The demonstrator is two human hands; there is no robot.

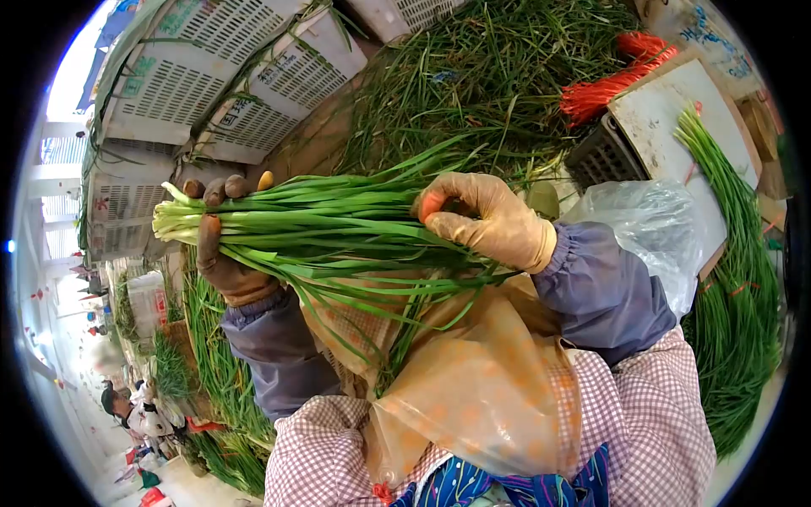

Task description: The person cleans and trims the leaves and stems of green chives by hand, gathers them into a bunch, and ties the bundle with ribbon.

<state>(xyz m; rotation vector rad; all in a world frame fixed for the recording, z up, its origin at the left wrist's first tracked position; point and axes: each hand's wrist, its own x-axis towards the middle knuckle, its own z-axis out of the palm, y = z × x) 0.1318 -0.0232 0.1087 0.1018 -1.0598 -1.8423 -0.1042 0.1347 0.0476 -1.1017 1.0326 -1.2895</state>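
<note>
A bunch of long green leafy stalks (338,211) lies crosswise in front of me, its pale root ends at the left. My left hand (224,241), in a dark stained glove, is wrapped round the bunch near those pale ends. My right hand (486,220), in a yellowish glove, is closed in a pinch at the leafy part, thumb and forefinger together; what lies between the fingertips is too small to make out. Some leaves hang below the bunch over a translucent apron (481,380).
White perforated crates (182,72) stand at the upper left. Loose leaves (473,76) cover the floor ahead. Red ties (604,89) lie by a white board (676,118) at the right, beside tied green bunches (735,321). Another person (139,414) is at the far left.
</note>
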